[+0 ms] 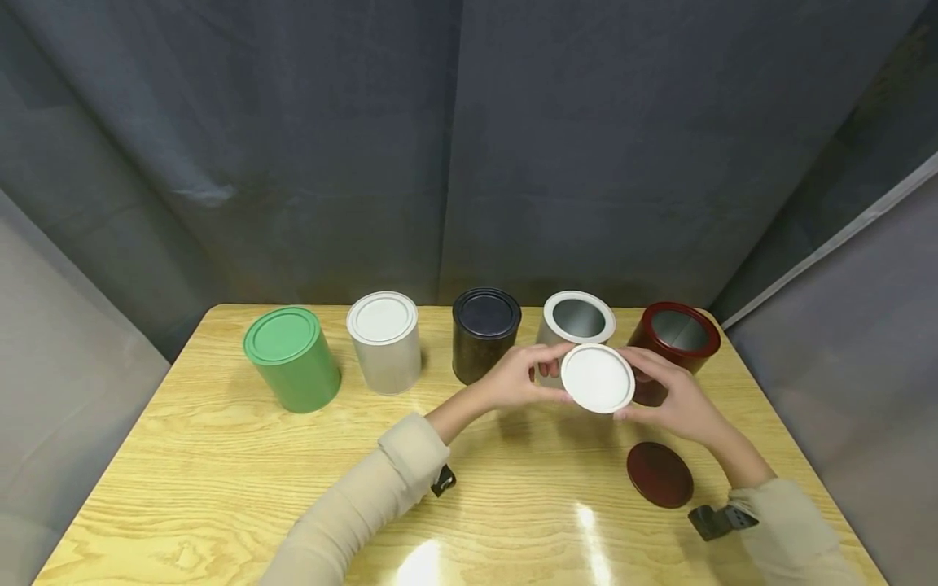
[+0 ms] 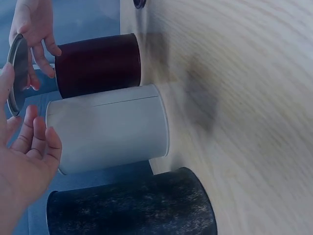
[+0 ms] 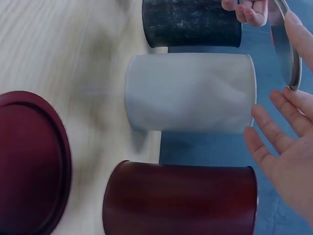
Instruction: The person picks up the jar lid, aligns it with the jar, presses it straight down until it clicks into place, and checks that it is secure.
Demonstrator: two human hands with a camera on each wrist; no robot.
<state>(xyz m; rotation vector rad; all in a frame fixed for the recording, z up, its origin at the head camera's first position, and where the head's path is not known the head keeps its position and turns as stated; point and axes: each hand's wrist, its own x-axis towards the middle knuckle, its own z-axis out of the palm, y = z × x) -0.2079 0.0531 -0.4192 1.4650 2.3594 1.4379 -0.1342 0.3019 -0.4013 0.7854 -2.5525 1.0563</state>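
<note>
A round white lid is held up by both hands in front of an uncovered white can. My left hand pinches its left edge between thumb and fingers. On the opposite edge, my right hand grips with thumb and fingertips. Both wrist views show the lid edge-on, its metal underside facing the cans. Just right of the white can stands an uncovered dark red can, partly hidden by the right hand. A dark red lid lies on the table below that hand.
Along the table's back edge stand a green can, another white can and a black can, all with lids on. Grey curtains enclose the back and sides.
</note>
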